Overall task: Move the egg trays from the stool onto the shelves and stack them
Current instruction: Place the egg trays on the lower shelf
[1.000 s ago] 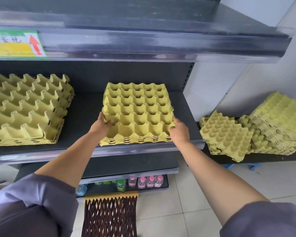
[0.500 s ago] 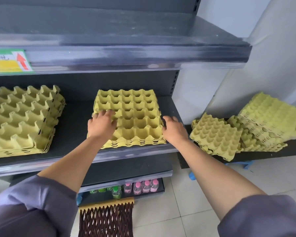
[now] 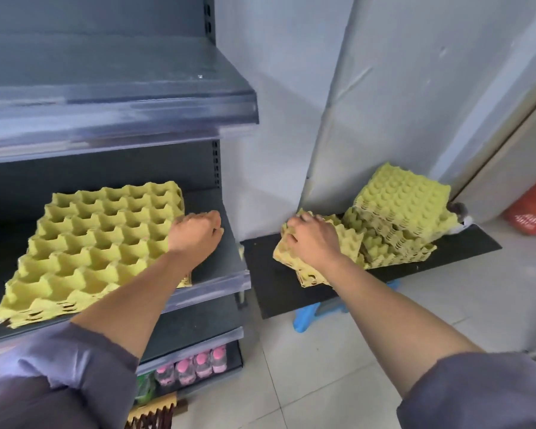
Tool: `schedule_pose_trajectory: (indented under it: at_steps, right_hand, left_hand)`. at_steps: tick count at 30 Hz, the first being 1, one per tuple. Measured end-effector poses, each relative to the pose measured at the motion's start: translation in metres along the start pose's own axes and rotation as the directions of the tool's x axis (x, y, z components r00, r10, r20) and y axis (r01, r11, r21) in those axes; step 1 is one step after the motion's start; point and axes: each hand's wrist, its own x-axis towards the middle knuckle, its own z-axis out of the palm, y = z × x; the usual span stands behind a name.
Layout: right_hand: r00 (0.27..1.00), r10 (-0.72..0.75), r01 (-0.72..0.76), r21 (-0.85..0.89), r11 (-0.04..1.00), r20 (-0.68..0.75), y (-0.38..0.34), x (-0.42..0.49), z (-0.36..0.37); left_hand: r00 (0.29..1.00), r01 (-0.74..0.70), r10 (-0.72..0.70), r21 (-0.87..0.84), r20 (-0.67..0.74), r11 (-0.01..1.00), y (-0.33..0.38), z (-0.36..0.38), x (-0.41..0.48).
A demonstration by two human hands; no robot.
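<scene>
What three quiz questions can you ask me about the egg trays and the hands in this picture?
1. True or false: the right hand touches the front pile of trays on the black board.
2. What colour is the stool under that board? A red, B blue, C green.
3. Fill the gap: the bottles on the bottom shelf have ___ caps.

Key: 1 true; 2 B; 3 pink.
</scene>
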Motion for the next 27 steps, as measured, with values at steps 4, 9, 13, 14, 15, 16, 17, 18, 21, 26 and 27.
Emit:
schedule_pose_trajectory:
  at_steps: [4,9,13,14,15,16,17,18,21,26,27]
  right_hand:
    - [0.999,-0.001,0.001,-0.003,1.0,0.033,0.08,0.006,0.005]
    - [0.994,0.039,-0.043,0.029,0.999,0.105,0.155,0.019,0.024]
    - [0.984,0.072,-0.078,0.028,0.997,0.166,0.198,0.036,0.051]
    - [0.978,0.086,-0.094,0.034,0.995,0.188,0.206,0.041,0.059]
    - [0.971,0.102,-0.112,0.035,0.993,0.216,0.216,0.048,0.069]
    - [0.962,0.119,-0.131,0.033,0.991,0.244,0.224,0.056,0.079]
    - [0.953,0.137,-0.15,0.028,0.988,0.271,0.232,0.065,0.09]
    - [0.94,0.16,-0.176,0.026,0.984,0.3,0.24,0.073,0.103]
    - [0.883,0.247,-0.284,0.037,0.958,0.399,0.258,0.092,0.142]
    - [0.742,0.348,-0.477,0.086,0.875,0.573,0.28,0.101,0.215]
    - [0.714,0.366,-0.51,0.085,0.856,0.596,0.284,0.102,0.229]
  left_hand:
    - [0.997,-0.041,0.044,-0.03,0.07,0.999,0.077,0.025,0.028]
    - [0.99,-0.073,0.079,-0.048,0.116,0.996,0.14,0.058,0.058]
    - [0.978,-0.032,0.041,-0.045,0.205,0.998,0.163,0.086,0.093]
    - [0.975,-0.028,0.039,-0.05,0.219,0.998,0.167,0.093,0.101]
    - [0.97,-0.03,0.042,-0.054,0.238,0.998,0.171,0.104,0.112]
    - [0.965,-0.03,0.043,-0.056,0.258,0.998,0.174,0.115,0.124]
    - [0.959,-0.022,0.038,-0.06,0.282,0.998,0.176,0.128,0.136]
    - [0.95,-0.013,0.032,-0.065,0.31,0.998,0.178,0.143,0.148]
    - [0.924,0.027,0.01,-0.092,0.381,0.995,0.179,0.189,0.174]
    - [0.844,0.042,-0.005,-0.057,0.536,0.997,0.18,0.262,0.198]
    - [0.829,0.053,-0.023,-0.038,0.559,0.998,0.179,0.277,0.202]
